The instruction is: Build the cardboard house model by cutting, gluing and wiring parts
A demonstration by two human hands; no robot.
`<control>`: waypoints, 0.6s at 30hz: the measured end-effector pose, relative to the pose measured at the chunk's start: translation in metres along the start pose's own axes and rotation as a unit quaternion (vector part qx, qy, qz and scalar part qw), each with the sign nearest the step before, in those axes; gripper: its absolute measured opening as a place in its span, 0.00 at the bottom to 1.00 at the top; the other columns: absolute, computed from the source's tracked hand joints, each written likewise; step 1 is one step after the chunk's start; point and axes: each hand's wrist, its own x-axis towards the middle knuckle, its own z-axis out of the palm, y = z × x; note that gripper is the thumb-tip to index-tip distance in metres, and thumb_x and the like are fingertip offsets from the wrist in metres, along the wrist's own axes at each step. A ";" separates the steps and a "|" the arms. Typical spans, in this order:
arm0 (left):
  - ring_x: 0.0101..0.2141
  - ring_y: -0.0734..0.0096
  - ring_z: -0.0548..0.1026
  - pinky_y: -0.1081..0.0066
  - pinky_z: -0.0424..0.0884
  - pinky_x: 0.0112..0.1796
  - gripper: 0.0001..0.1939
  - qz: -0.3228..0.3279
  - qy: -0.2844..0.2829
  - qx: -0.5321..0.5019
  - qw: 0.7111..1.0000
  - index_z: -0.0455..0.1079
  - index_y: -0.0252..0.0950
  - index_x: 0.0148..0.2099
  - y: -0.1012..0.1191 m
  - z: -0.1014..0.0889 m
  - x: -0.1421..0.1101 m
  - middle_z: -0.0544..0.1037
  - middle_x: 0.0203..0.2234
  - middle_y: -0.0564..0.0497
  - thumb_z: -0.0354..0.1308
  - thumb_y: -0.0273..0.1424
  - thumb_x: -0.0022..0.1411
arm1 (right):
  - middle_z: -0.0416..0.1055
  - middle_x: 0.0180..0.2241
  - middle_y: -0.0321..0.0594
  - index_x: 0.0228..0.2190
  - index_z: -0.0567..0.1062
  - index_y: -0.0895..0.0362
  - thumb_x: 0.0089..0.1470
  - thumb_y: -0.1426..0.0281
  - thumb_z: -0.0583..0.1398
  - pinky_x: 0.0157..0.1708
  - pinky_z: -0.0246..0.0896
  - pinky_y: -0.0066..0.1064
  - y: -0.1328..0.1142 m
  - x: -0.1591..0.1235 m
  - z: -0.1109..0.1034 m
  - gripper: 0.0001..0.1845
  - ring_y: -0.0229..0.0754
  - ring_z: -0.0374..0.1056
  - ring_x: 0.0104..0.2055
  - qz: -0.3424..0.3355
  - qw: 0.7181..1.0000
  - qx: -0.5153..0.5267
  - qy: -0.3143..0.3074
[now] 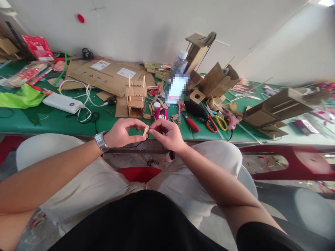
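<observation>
Between both hands, just off the table's front edge, is a small piece of tan cardboard (145, 132). My left hand (123, 133), with a metal watch on the wrist, has its thumb and fingers closed on the piece from the left. My right hand (167, 134) pinches it from the right with thumb and forefinger. Right behind the hands stands a small cardboard structure (136, 101) with open compartments and two sticks rising from its top. A pink bottle (161, 114) with a white cap is just beyond my right hand.
On the green table (110, 120) lie a white power bank (62, 103) with cables, flat cardboard (104, 75), a red-handled tool (192, 124), scissors (211, 124) and a pink glue gun (232, 122). A clear bottle (179, 64) and tall cardboard builds (277, 109) stand farther back and right.
</observation>
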 end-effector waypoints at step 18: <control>0.37 0.66 0.83 0.69 0.80 0.40 0.19 -0.001 -0.005 0.025 1.000 0.86 0.36 0.49 0.002 0.000 0.000 0.88 0.39 0.44 0.79 0.40 0.59 | 0.71 0.26 0.34 0.36 0.80 0.56 0.62 0.52 0.69 0.26 0.54 0.30 -0.003 0.001 -0.002 0.19 0.36 0.60 0.26 0.018 1.000 -0.004 -0.012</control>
